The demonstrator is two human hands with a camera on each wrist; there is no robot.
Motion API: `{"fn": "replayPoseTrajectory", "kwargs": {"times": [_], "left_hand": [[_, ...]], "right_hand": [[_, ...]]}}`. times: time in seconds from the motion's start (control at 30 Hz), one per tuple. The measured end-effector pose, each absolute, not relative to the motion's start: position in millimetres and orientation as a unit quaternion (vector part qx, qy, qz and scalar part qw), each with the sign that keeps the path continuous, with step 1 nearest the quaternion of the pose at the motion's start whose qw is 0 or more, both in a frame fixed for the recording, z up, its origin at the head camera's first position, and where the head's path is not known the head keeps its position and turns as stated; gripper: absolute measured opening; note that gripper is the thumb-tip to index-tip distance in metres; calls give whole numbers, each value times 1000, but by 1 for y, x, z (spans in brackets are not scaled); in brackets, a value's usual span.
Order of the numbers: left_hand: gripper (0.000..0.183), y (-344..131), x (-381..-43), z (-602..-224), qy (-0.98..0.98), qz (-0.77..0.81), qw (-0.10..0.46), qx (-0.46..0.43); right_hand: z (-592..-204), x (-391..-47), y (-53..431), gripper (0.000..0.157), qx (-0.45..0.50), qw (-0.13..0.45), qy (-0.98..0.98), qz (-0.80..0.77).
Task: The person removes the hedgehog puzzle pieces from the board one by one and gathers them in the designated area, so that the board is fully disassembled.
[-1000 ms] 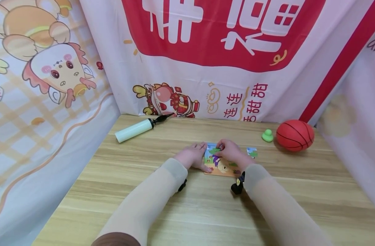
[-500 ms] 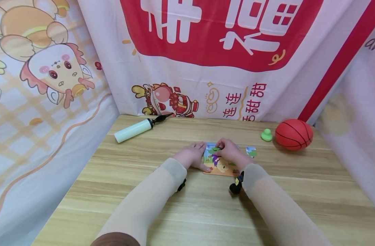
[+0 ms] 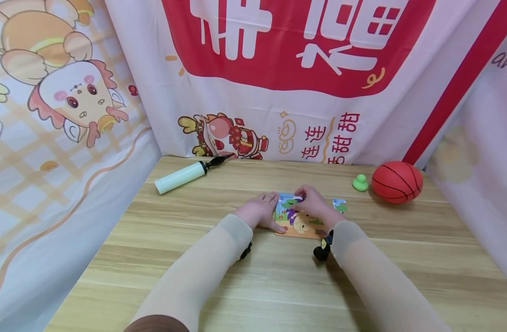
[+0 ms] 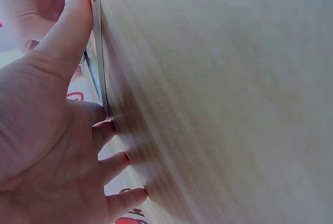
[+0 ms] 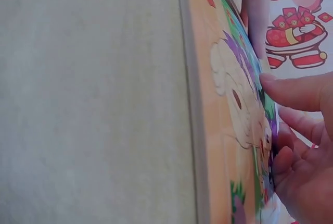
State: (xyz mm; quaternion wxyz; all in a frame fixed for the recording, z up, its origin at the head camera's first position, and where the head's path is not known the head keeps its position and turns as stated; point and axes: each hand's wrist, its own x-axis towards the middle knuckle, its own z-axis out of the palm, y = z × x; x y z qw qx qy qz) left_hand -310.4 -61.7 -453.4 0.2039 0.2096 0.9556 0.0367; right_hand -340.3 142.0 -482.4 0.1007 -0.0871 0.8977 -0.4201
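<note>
A jigsaw puzzle board point(image 3: 301, 227) with a cartoon picture lies on the wooden table. My left hand point(image 3: 259, 212) rests along its left edge, fingers straight; the thumb lies on the board's near left corner. In the left wrist view, the other fingertips point(image 4: 136, 197) touch the tabletop beside the board. Over the upper middle of the picture, my right hand point(image 3: 313, 204) pinches a puzzle piece point(image 5: 273, 126) between thumb and curled fingers, close against the board. The piece shows some purple and is mostly hidden by the fingers. One loose puzzle piece point(image 3: 340, 205) lies right of the board.
A hand pump point(image 3: 182, 178), pale with a black nozzle, lies at the back left. Towards the back right sit a small green rubber toy point(image 3: 360, 183) and a red basketball point(image 3: 397, 182). Printed cloth point(image 3: 253, 97) hangs behind the wooden table point(image 3: 253, 286).
My right hand has shifted slightly to the right, and the pinched piece has turned so that its purple and white part shows. The left hand keeps its place on the board's edge.
</note>
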Motion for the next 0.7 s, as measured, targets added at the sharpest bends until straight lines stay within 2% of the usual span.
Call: {"fn": "replayPoseTrajectory", "kwargs": {"times": [0.2,0.43,0.7], "left_hand": [[121,-62,-310,-454,956,38,202,207],[121,-62,-308,-453,957,41,204,203],[121,-62,-307,-451,957,39,201,205]], "right_hand": [[-482,-344,149,23,-83,110,897,-421],[-478,-346,153,24,-65,123,897,-418],[-477,-348,156,16,-65,111,896,-425]]}}
